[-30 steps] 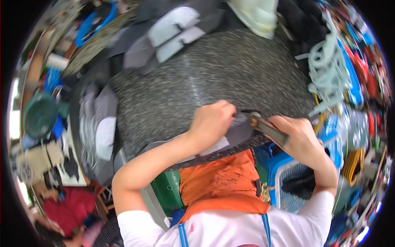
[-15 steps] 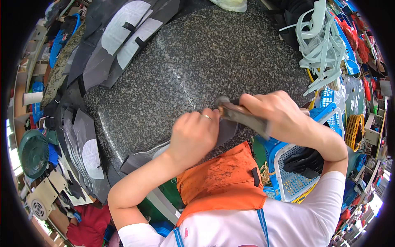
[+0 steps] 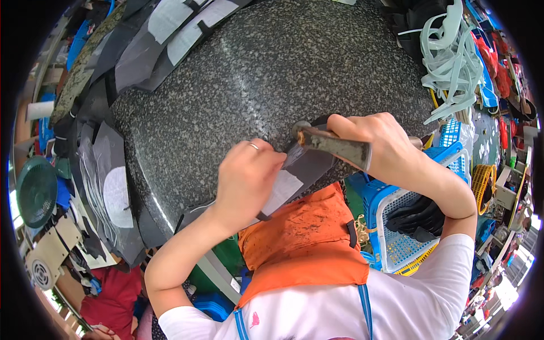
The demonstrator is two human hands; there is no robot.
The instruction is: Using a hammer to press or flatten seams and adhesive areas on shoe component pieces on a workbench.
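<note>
My left hand (image 3: 245, 182), with a ring on one finger, presses down on a dark grey cut piece with a white patch (image 3: 294, 180) at the near edge of the speckled granite slab (image 3: 238, 85). A worn brown-handled hammer (image 3: 334, 146) is gripped in my right hand (image 3: 385, 148); its metal head sits on the far end of the grey piece, close to my left fingertips. Part of the piece hangs over the slab's edge above my orange apron (image 3: 300, 238).
More grey and white cut pieces (image 3: 170, 28) lie along the slab's far left and hang at its left side (image 3: 107, 187). Pale green straps (image 3: 453, 56) pile at the upper right. A blue basket (image 3: 396, 226) with dark pieces stands at my right; a green fan (image 3: 35, 191) at left.
The view has shifted so that the slab fills more of the frame. My right hand has brought the hammer down onto the grey piece, and my left hand stays on it.
</note>
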